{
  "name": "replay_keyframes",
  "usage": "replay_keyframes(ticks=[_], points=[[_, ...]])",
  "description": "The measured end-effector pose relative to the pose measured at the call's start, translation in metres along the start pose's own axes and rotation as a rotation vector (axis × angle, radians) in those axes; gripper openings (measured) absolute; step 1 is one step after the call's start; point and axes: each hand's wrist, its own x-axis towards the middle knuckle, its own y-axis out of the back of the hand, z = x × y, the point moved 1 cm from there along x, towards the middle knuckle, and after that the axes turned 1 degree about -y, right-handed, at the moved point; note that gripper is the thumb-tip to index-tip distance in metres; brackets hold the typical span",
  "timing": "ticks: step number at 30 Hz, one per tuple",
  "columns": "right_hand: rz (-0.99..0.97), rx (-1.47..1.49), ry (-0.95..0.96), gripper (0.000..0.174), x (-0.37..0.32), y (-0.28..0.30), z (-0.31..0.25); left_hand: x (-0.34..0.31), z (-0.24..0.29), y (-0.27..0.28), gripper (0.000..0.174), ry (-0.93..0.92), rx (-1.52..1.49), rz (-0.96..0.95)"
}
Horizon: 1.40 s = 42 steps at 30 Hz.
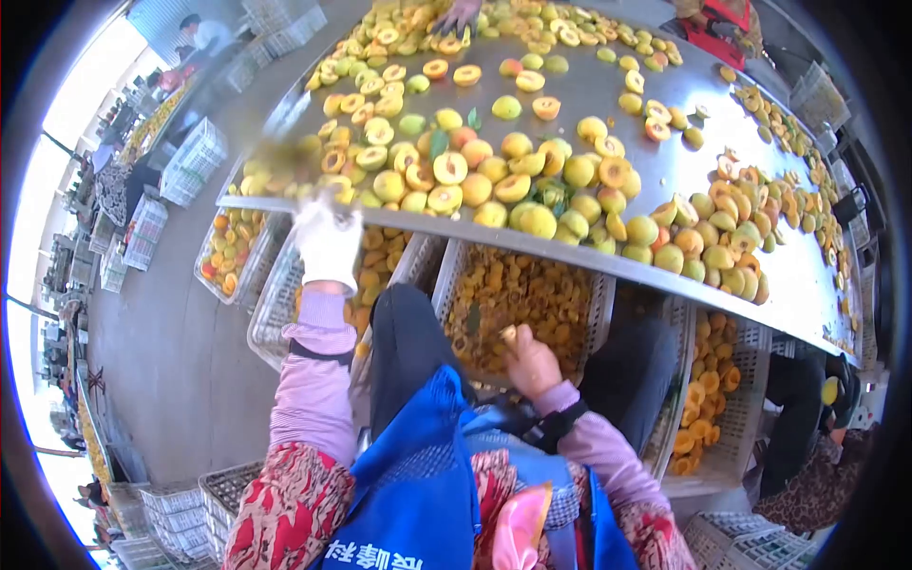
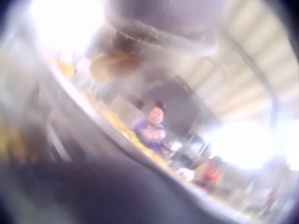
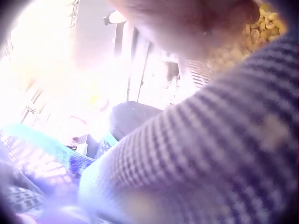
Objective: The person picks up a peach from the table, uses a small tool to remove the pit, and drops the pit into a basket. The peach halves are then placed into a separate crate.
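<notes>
My left hand, in a white glove, is at the near edge of the metal table, beside whole and halved yellow peaches. Motion blur smears the glove, and I cannot tell what its fingers hold. A yellowish blurred shape shows close to that hand in the left wrist view. My bare right hand has its fingers curled round a small tan-tipped object, over a crate of peach pieces. In the right wrist view the right hand is blurred and its fingertips are mostly hidden.
Crates of peaches stand under the table's left end, and another crate of halves is right of my legs. A gloved hand reaches in at the far side. Stacked white crates stand on the floor at left.
</notes>
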Motion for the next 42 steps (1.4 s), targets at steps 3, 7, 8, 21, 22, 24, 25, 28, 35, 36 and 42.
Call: replay_keyframes(ticks=[3, 7, 8, 21, 22, 24, 25, 28, 35, 36, 42], points=[[-0.037, 0.035, 0.051, 0.029, 0.005, 0.021, -0.023, 0.015, 0.077, -0.009, 0.032, -0.204, -0.453, -0.271], [-0.125, 0.012, 0.065, 0.03, 0.008, 0.026, -0.024, 0.027, 0.178, -0.051, 0.044, -0.595, -0.327, -0.632], [-0.123, 0.01, 0.069, 0.03, 0.008, 0.029, -0.025, 0.03, 0.19, -0.065, 0.047, -0.689, -0.258, -0.706], [0.042, 1.381, -0.235, 0.026, 0.021, 0.079, -0.039, -0.008, 0.173, -0.028, 0.036, -0.733, -0.701, -0.61], [0.025, 1.54, -0.194, 0.03, 0.023, 0.078, -0.034, -0.029, 0.168, -0.026, 0.038, -0.82, -0.807, -0.592], [-0.063, 1.615, -0.188, 0.031, 0.022, 0.076, -0.029, -0.067, 0.165, -0.012, 0.045, -0.934, -0.936, -0.53], [-0.082, 1.651, -0.184, 0.03, 0.018, 0.077, -0.028, -0.075, 0.161, -0.002, 0.049, -0.815, -1.05, -0.527], [-0.027, 1.699, -0.202, 0.025, 0.008, 0.074, -0.042, -0.096, 0.154, 0.03, 0.047, 0.015, -1.35, -0.689], [-0.136, 1.135, -0.16, 0.026, -0.005, 0.05, -0.059, -0.135, 0.148, -0.021, 0.049, 0.85, -1.821, -0.549], [-0.051, 0.869, -0.056, 0.028, -0.004, 0.05, -0.055, -0.133, 0.146, -0.024, 0.049, 0.853, -1.814, -0.552], [0.109, 0.42, 0.143, 0.034, -0.004, 0.054, -0.058, -0.132, 0.153, -0.013, 0.043, 0.878, -1.835, -0.65]])
